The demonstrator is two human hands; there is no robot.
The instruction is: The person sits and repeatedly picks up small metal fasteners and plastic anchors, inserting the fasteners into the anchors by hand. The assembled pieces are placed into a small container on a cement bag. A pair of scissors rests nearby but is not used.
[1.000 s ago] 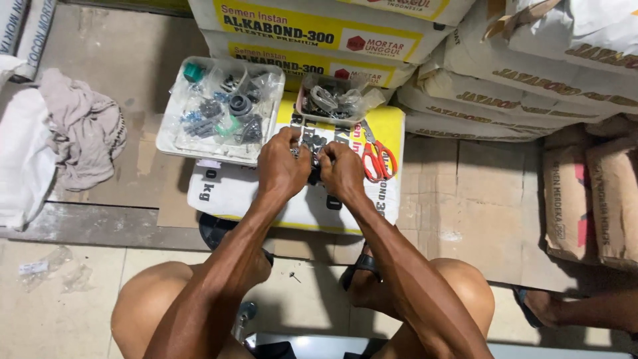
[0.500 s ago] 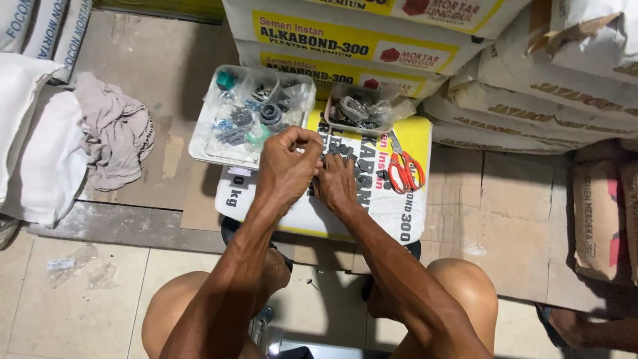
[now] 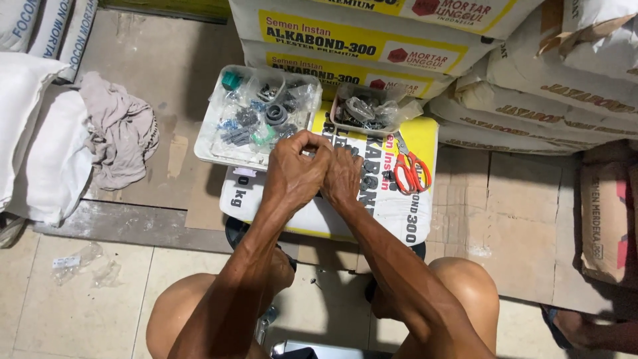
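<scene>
Together, left hand (image 3: pixel 297 171) and right hand (image 3: pixel 343 175) (touching) hover just below the tray (image 3: pixel 207 147).

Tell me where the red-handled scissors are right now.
In the head view, the red-handled scissors lie on the yellow-and-white sack, just right of the right hand and below the small tray of parts.

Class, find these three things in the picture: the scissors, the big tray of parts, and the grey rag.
Scissors (image 3: pixel 412 174): head view, on the red handles.
Big tray (image 3: pixel 211 154): head view, on its front left rim.
Grey rag (image 3: pixel 119 133): head view, on the crumpled middle of the cloth.
</scene>
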